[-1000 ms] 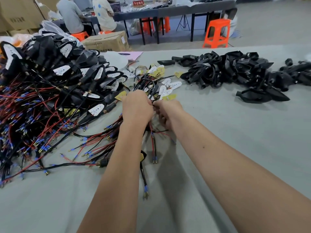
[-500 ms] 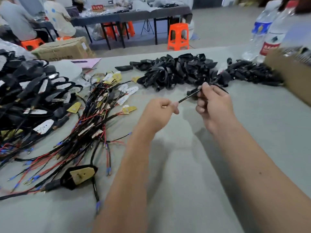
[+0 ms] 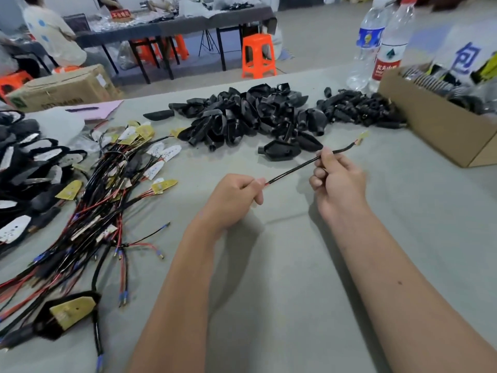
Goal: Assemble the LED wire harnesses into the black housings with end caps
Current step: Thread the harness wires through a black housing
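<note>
Workshop floor lying beyond a grey-covered counter [image 3: 269,305]; behind it I am seeing an orange stool [image 3: 258,55], a dark trestle table [image 3: 172,25] and a seated person [image 3: 51,36] at far left. On the counter I am logging, item by item: a heap of black housings [image 3: 250,114] at centre back, one single housing [image 3: 279,149] lying just in front of that heap; a smaller pile of end caps [image 3: 357,109] to its right; a tangle of wire harnesses [image 3: 107,200] with yellow and white LED boards at left; a cardboard box [image 3: 441,130] at right, with two water bottles [image 3: 382,44] standing behind it. My left hand [image 3: 231,203] is pinching the red-wire end of one black-sleeved harness [image 3: 293,170], fingers curled round it. My right hand [image 3: 338,184] is gripping the same harness further along, fingers closed on the sleeve. The harness is stretching taut between both hands above the counter, its small yellow board end [image 3: 363,135] sticking out beyond the right hand, toward the box.
</note>
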Demonstrator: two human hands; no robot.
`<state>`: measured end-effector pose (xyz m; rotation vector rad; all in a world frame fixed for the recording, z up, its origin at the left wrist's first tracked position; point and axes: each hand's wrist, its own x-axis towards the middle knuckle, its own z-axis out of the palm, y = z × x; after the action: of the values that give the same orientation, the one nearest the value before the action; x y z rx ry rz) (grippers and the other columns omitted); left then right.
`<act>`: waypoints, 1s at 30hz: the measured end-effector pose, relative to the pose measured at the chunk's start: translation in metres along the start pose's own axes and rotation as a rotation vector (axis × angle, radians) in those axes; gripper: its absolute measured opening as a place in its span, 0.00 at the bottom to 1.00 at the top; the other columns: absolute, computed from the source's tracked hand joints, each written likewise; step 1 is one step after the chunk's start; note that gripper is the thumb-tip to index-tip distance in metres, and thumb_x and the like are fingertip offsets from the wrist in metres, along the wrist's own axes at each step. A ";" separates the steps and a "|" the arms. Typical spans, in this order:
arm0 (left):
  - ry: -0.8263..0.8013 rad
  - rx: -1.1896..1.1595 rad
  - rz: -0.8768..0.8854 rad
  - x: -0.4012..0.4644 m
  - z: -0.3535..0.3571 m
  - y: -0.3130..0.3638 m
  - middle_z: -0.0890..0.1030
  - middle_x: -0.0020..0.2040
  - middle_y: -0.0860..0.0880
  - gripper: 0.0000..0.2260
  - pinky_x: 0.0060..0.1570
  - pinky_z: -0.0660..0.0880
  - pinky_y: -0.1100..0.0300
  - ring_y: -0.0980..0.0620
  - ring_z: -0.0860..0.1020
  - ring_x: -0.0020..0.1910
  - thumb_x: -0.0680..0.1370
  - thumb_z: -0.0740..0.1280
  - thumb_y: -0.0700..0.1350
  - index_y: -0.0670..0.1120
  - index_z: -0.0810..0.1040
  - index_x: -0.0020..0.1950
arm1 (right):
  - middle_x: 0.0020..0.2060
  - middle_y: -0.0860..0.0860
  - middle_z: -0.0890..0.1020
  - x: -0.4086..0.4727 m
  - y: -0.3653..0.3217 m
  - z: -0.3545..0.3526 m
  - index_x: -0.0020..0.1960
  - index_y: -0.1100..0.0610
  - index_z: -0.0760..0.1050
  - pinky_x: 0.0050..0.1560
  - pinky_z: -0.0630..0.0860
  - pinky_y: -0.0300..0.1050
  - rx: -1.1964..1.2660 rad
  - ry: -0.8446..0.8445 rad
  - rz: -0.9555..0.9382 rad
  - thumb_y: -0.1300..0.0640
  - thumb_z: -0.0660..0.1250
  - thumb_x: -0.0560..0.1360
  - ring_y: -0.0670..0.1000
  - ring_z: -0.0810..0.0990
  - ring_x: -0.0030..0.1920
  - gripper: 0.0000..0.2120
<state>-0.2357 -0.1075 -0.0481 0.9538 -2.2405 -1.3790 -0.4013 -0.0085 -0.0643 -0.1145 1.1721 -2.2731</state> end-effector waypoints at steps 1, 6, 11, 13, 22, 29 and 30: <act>-0.002 -0.009 -0.008 0.000 -0.002 -0.002 0.62 0.30 0.46 0.22 0.31 0.57 0.57 0.52 0.59 0.26 0.85 0.63 0.50 0.48 0.77 0.30 | 0.32 0.51 0.75 0.000 0.000 0.000 0.42 0.61 0.75 0.24 0.65 0.35 0.008 0.005 0.004 0.62 0.67 0.83 0.43 0.69 0.26 0.10; -0.038 0.040 -0.008 -0.001 -0.010 -0.006 0.63 0.27 0.51 0.21 0.28 0.58 0.60 0.54 0.60 0.24 0.85 0.63 0.50 0.47 0.77 0.32 | 0.32 0.51 0.76 -0.001 0.001 0.000 0.42 0.61 0.75 0.25 0.66 0.35 -0.032 0.011 -0.009 0.62 0.68 0.82 0.43 0.69 0.26 0.10; -0.111 -0.056 -0.031 -0.003 -0.019 -0.009 0.60 0.26 0.53 0.21 0.24 0.57 0.65 0.54 0.58 0.25 0.85 0.63 0.48 0.47 0.75 0.32 | 0.32 0.51 0.76 -0.002 0.000 0.001 0.43 0.63 0.77 0.25 0.66 0.35 -0.037 0.019 0.003 0.63 0.68 0.82 0.43 0.69 0.26 0.09; -0.133 -0.082 -0.045 -0.005 -0.018 -0.010 0.60 0.27 0.53 0.21 0.25 0.57 0.65 0.54 0.57 0.25 0.85 0.63 0.48 0.46 0.75 0.32 | 0.32 0.52 0.76 -0.003 0.000 0.001 0.43 0.63 0.77 0.25 0.67 0.35 -0.033 0.025 0.015 0.63 0.69 0.82 0.43 0.69 0.26 0.09; 0.055 -0.126 0.099 0.014 0.018 0.002 0.68 0.27 0.54 0.19 0.32 0.62 0.57 0.53 0.64 0.27 0.85 0.62 0.47 0.46 0.80 0.36 | 0.31 0.48 0.79 -0.011 0.003 0.004 0.49 0.62 0.81 0.26 0.70 0.37 -0.387 -0.309 0.090 0.56 0.73 0.79 0.45 0.73 0.27 0.08; 0.345 0.356 0.179 0.081 0.021 -0.005 0.76 0.71 0.47 0.19 0.74 0.66 0.49 0.47 0.71 0.72 0.83 0.62 0.38 0.46 0.74 0.74 | 0.38 0.58 0.84 -0.007 0.004 0.007 0.50 0.64 0.73 0.32 0.79 0.36 -0.201 -0.204 0.093 0.66 0.62 0.84 0.51 0.86 0.36 0.04; 0.274 0.442 0.206 0.089 0.020 -0.006 0.74 0.74 0.46 0.23 0.75 0.64 0.49 0.46 0.69 0.74 0.82 0.63 0.35 0.46 0.70 0.77 | 0.40 0.60 0.84 -0.007 0.006 0.008 0.50 0.64 0.72 0.33 0.80 0.37 -0.210 -0.206 0.080 0.66 0.61 0.85 0.52 0.87 0.36 0.05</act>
<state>-0.3091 -0.1584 -0.0682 0.9422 -2.3866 -0.6328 -0.3900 -0.0131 -0.0630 -0.3675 1.2767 -2.0106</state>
